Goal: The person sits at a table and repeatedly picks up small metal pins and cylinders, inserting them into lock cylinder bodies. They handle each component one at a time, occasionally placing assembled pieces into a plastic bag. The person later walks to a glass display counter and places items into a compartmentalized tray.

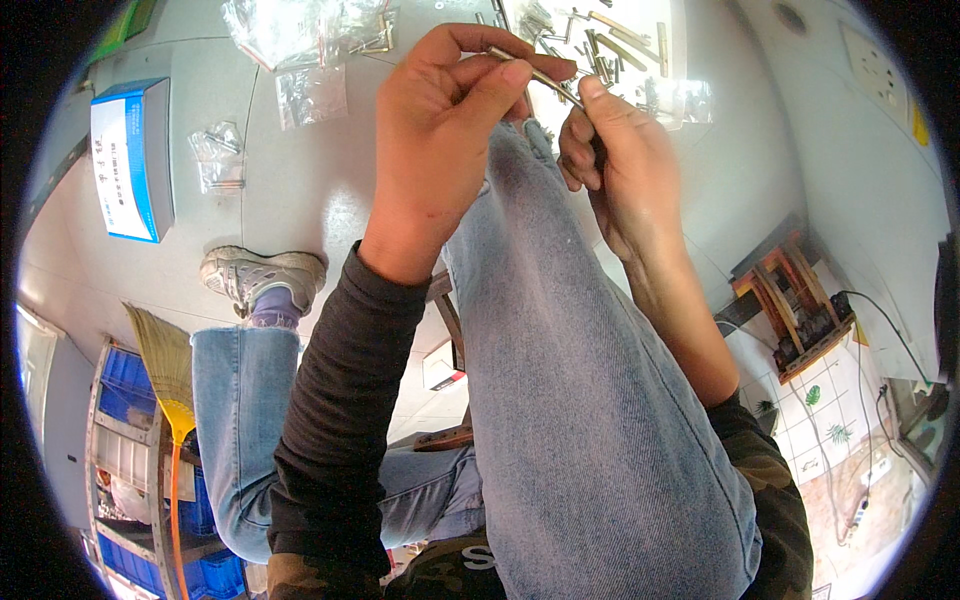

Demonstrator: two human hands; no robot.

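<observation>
Above my raised knee, a slim brass-coloured metal rod (552,84) slants down from left to right between my two hands. My left hand (440,130) pinches its upper part between thumb and fingers. At the lower end, the thumb and curled fingers of my right hand (632,150) close on the rod. Beyond my hands, several loose metal rods and small pins (625,45) lie scattered on a white sheet (690,90). Part of that pile is hidden behind my fingers.
Clear plastic bags (300,35) and a smaller bag of metal parts (217,158) lie at the left, near a blue-and-white box (130,160). A broom (165,370) leans by a shelf with blue bins (125,385). A wooden rack (785,300) stands right, near cables.
</observation>
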